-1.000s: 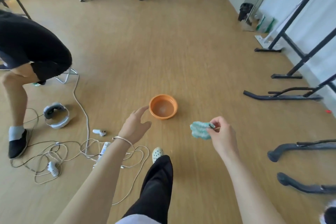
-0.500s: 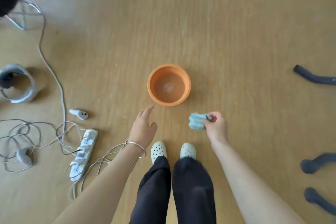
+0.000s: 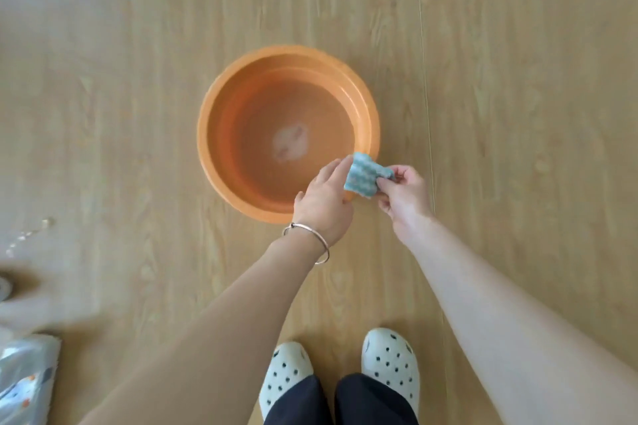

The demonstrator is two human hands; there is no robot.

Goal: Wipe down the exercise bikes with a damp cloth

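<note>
A small teal patterned cloth (image 3: 361, 175) hangs over the near right rim of an orange basin (image 3: 221, 90) that stands on the wooden floor with water in it. My right hand (image 3: 402, 195) pinches the cloth's right end. Fingers of my left hand (image 3: 324, 202), which wears a thin bracelet, rest against the cloth's left side. No exercise bike is in view.
My two feet in white perforated clogs (image 3: 390, 364) stand just below the basin. A blurred white power strip (image 3: 24, 376) lies at the bottom left corner. Wooden floor surrounds the basin on all sides.
The view has dropped much closer to the basin. Both hands moved forward over its near rim, and my left hand came up to the cloth that the right hand carried.
</note>
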